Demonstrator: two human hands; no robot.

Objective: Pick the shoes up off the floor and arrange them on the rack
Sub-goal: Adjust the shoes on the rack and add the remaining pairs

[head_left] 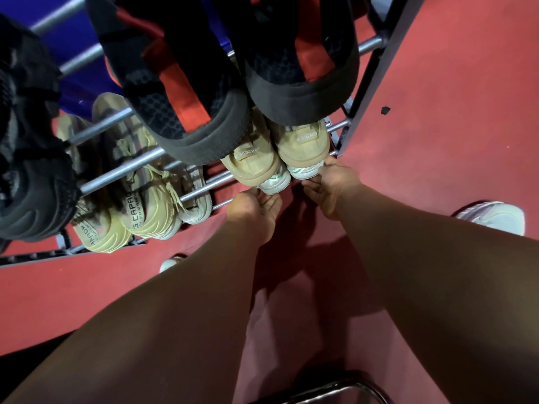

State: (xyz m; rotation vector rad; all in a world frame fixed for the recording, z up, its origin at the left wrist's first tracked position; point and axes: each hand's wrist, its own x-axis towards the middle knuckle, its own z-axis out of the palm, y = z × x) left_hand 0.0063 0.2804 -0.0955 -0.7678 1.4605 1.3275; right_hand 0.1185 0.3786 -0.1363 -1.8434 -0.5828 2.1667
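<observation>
Both forearms reach down from close by to the white sneakers (273, 183), which sit heels out on the lowest tier of the rack (376, 83). The right hand (331, 182) pinches one heel, thumb on top and fingers beneath. The left hand (256, 205) touches the other heel from below; whether it grips, I cannot tell. I'd push both in evenly, level with the tan shoes (303, 141) just above. Black-and-red shoes (204, 97) sit higher. Another pale shoe (493, 217) waits on the red floor (437, 141).
</observation>
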